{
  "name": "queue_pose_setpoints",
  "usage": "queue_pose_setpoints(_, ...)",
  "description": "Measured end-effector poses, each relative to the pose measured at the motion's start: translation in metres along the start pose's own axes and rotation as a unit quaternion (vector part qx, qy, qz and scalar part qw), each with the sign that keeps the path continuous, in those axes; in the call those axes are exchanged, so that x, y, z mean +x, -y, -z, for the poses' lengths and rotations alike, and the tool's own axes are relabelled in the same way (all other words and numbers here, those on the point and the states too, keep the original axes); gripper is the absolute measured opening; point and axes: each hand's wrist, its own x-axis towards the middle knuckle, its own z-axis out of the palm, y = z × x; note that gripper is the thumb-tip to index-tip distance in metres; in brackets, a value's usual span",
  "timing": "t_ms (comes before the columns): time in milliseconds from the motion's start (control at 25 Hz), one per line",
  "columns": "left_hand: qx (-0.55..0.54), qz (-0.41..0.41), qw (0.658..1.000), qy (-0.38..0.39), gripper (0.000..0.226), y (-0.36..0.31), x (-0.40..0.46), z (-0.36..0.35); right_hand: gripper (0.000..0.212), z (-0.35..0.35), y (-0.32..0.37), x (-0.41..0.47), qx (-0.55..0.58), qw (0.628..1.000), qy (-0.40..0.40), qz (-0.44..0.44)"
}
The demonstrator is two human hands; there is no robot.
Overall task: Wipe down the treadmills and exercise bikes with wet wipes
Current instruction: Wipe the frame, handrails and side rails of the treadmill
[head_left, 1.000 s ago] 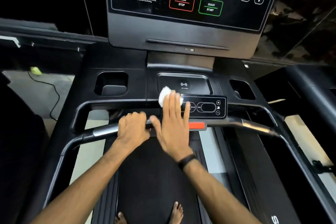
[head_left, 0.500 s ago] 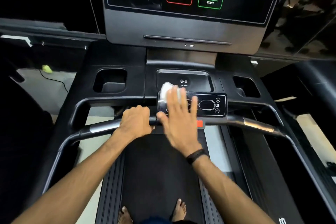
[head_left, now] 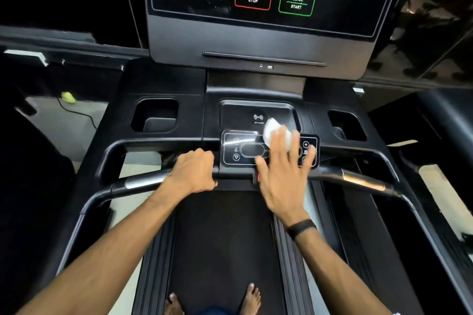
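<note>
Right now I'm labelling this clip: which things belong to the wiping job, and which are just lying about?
Job:
right hand
wet wipe
small control panel
left hand
handlebar

Lying about:
yellow-green object on the floor
black cable

A wet wipe (head_left: 277,133) is pressed on the small control panel (head_left: 245,149) under the right hand (head_left: 284,181); left of it, the handlebar (head_left: 143,181) is gripped by the left hand (head_left: 193,172).

Console (head_left: 261,41) overhangs panel (head_left: 240,151); cupholders (head_left: 154,116) flank; handlebar (head_left: 143,181) fronts.
</note>
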Motion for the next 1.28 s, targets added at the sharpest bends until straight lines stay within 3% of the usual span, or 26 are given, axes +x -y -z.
queue_pose_setpoints(80, 0.006, -0.003, 1.000, 0.006, 0.048, 0.000, 0.002, 0.001, 0.074, 0.000, -0.009, -0.040, 0.025, 1.000, 0.011, -0.010)
queue_pose_setpoints(160, 0.019, -0.014, 1.000, 0.012, 0.047, -0.002, 0.006, 0.005, 0.075, -0.004, 0.020, -0.060, 0.046, 0.997, 0.043, 0.037)
queue_pose_setpoints(280, 0.000, -0.033, 0.999, 0.027, 0.039, -0.004, 0.008, 0.010, 0.076, -0.002, 0.050, -0.021, 0.023, 0.994, 0.026, 0.100)
queue_pose_setpoints(400, -0.032, -0.021, 0.999, 0.015, 0.031, 0.000, 0.005, 0.006, 0.076, 0.000, -0.003, 0.007, 0.014, 1.000, -0.006, -0.010)
queue_pose_setpoints(520, -0.029, -0.008, 0.999, -0.012, 0.021, 0.000, 0.005, -0.002, 0.075, -0.005, -0.039, -0.041, 0.025, 0.997, -0.002, -0.072)
queue_pose_setpoints(600, -0.015, -0.011, 0.999, -0.031, 0.020, -0.001, 0.006, -0.005, 0.076, -0.008, -0.013, -0.065, 0.047, 0.997, 0.039, -0.048)
queue_pose_setpoints(720, 0.014, -0.010, 0.998, -0.065, 0.016, -0.002, 0.005, -0.012, 0.076, -0.006, 0.009, -0.035, 0.044, 0.998, 0.042, 0.011)
queue_pose_setpoints(920, 0.045, 0.003, 0.990, -0.132, 0.020, -0.006, -0.001, -0.022, 0.075, -0.007, -0.056, -0.019, 0.031, 0.995, -0.002, -0.091)
queue_pose_setpoints(1000, 0.043, 0.019, 0.990, -0.133, 0.020, -0.007, -0.003, -0.023, 0.076, -0.008, -0.033, -0.048, 0.069, 0.993, 0.019, -0.098)
queue_pose_setpoints(1160, 0.041, 0.028, 0.988, -0.143, 0.020, -0.010, -0.004, -0.022, 0.077, -0.006, 0.031, -0.039, 0.067, 0.996, 0.043, 0.044)
queue_pose_setpoints(1280, 0.036, 0.031, 0.989, -0.137, 0.021, -0.009, -0.005, -0.019, 0.077, 0.000, -0.012, 0.003, 0.044, 0.999, 0.008, -0.022)
